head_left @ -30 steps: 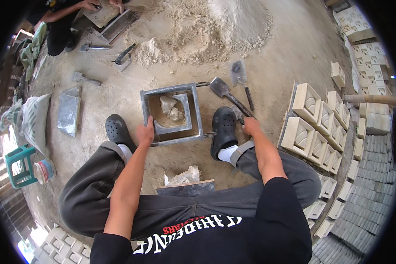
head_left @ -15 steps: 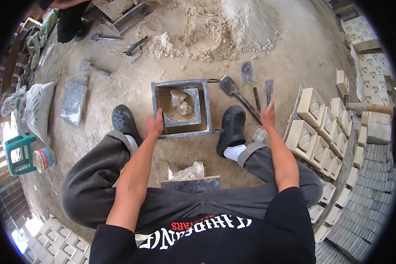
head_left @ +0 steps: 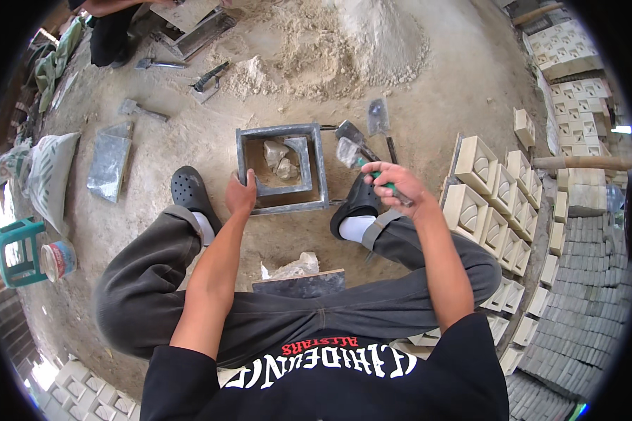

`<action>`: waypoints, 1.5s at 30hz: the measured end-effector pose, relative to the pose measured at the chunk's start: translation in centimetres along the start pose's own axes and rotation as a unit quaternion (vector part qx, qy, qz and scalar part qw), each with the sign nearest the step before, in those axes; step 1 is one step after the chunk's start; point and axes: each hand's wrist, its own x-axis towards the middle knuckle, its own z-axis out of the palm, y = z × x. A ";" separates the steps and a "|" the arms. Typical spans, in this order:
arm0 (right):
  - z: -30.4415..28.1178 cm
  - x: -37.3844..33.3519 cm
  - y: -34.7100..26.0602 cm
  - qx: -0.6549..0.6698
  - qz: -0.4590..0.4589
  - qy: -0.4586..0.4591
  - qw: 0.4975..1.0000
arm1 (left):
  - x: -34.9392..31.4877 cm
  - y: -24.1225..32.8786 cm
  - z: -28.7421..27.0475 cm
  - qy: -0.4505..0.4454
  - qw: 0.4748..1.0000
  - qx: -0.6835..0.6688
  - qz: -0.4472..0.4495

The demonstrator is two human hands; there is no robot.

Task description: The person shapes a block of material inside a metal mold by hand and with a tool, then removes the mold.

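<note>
Your right hand (head_left: 393, 184), which a moment ago lay open on the ground, has now closed around the green-handled trowel (head_left: 354, 156) and lifted it just right of the square metal mould (head_left: 282, 168), whose near-left rim your left hand (head_left: 241, 194) still grips.

The scene is lit by even, soft daylight, and only faint shadows are cast on the sandy ground (head_left: 428, 105). Overexposed glare is seen at the left edge and lower left. Straight lines are bent toward the dark circular rim. The centre is rendered sharply; the edges are slightly softened.
</note>
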 end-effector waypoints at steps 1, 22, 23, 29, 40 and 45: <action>1.0 0.1 0.5 0.004 0.019 -0.019 1.000 | 0.1 -0.1 -0.3 0.002 1.000 -0.001 -0.002; 2.3 11.4 9.4 -0.370 -0.505 0.212 0.751 | 0.0 1.3 -0.8 -0.029 0.998 -0.048 -0.025; 3.4 11.6 9.6 -0.368 -0.506 0.207 0.752 | 0.2 0.6 -0.8 -0.020 0.998 -0.047 -0.022; 6.9 9.7 9.5 -0.096 -0.397 0.209 0.888 | 0.4 -0.1 -0.9 -0.011 0.999 -0.034 -0.038; 7.7 9.9 10.8 -0.079 -0.459 0.228 0.855 | 0.3 0.5 -1.2 -0.020 0.999 -0.034 -0.030; 7.8 11.3 10.2 -0.147 -0.396 0.249 0.872 | 0.2 0.1 -0.8 -0.020 1.000 -0.016 0.008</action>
